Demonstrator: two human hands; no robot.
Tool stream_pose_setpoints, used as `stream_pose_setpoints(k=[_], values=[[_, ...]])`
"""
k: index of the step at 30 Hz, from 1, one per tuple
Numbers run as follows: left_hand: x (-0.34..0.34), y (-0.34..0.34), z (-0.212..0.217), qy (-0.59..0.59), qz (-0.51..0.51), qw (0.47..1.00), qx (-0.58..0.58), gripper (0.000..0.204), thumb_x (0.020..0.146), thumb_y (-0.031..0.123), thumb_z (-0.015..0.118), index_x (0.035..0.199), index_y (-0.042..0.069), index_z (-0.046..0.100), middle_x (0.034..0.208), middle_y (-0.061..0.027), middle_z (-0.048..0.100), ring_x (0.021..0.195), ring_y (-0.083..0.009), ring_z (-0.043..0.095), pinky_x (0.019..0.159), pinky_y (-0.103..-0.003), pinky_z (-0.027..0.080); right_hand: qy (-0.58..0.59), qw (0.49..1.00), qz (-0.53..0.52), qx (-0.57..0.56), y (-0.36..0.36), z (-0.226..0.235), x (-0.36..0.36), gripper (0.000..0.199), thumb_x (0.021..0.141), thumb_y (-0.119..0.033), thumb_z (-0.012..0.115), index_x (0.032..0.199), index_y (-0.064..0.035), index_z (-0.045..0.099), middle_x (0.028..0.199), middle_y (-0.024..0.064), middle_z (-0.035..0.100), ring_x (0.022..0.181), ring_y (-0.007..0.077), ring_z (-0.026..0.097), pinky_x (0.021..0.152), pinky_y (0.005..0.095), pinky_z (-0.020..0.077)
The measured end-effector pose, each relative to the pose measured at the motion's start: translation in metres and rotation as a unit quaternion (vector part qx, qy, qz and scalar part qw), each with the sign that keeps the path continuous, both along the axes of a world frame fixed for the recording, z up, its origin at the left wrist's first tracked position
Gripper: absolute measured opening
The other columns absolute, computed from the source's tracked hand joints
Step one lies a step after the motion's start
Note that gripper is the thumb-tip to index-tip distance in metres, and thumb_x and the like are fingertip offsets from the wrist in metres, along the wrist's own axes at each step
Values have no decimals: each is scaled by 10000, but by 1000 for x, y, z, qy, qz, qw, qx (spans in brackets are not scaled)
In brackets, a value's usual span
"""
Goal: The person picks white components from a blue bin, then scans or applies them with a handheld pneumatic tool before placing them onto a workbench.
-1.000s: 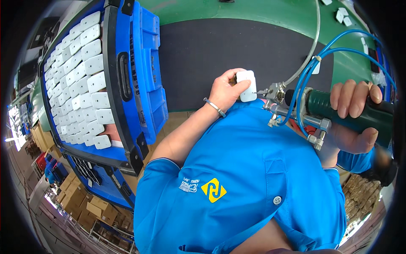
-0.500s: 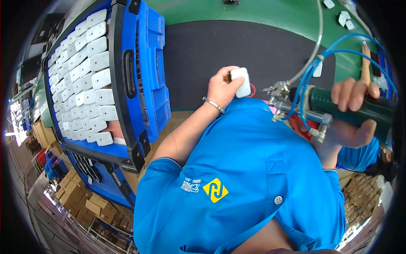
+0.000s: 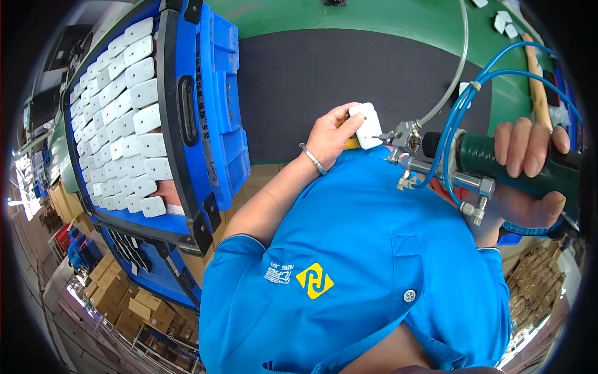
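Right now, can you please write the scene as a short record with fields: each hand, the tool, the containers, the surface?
left hand: holds a small white rounded plastic piece by its edges, above the dark mat
right hand: grips the green handle of a pneumatic tool
tool tip: metal nozzle pointing left, at the edge of the white piece; contact cannot be told
hoses: blue air hoses and one clear tube run up from the tool
crate: blue crate at the left, filled with rows of similar white pieces
surface: dark mat on a green bench
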State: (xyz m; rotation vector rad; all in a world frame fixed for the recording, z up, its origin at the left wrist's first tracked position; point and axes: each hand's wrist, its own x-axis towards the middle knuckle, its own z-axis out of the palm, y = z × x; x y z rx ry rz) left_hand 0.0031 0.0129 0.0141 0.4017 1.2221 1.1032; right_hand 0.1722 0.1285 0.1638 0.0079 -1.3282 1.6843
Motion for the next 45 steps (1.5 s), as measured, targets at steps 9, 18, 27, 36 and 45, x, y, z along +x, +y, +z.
stream_pose_setpoints(k=[9,18,27,36,45], values=[[3,1,4,37,-13,999,8,335,782,129,536,1084,-4,476,967,-125,535,867,-176,530,766,-261,446,-11,1000,-9,-13,-4,-1,-3,483,704,-357,522,1080,-91,376,745,3,490,612,89,462,560,227,380],[6,-2,-4,90,-28,995,21,327,745,110,558,1042,-13,502,925,-108,562,801,-156,541,710,-242,450,-44,996,-60,-48,-7,-12,-13,454,730,-319,519,1096,-84,390,735,-1,488,593,96,453,516,218,359],[-24,-28,-3,45,206,977,24,283,730,68,556,1000,1,505,889,-91,565,770,-148,548,683,-244,456,40,989,-118,-80,-4,18,32,405,663,-305,583,962,-95,408,679,-4,415,593,87,403,573,215,309],[-73,-101,148,293,353,862,216,311,690,8,558,993,40,500,878,-79,551,724,-145,534,655,-250,463,-5,997,-22,-68,11,13,26,316,753,-250,455,994,-55,393,712,27,400,633,115,348,615,230,279],[-179,-209,128,450,351,810,-135,329,722,152,552,1024,40,487,924,-140,546,801,-216,542,686,-277,452,-8,997,2,-82,13,8,11,351,747,-251,470,1024,-57,376,729,29,400,637,117,355,620,236,283]])
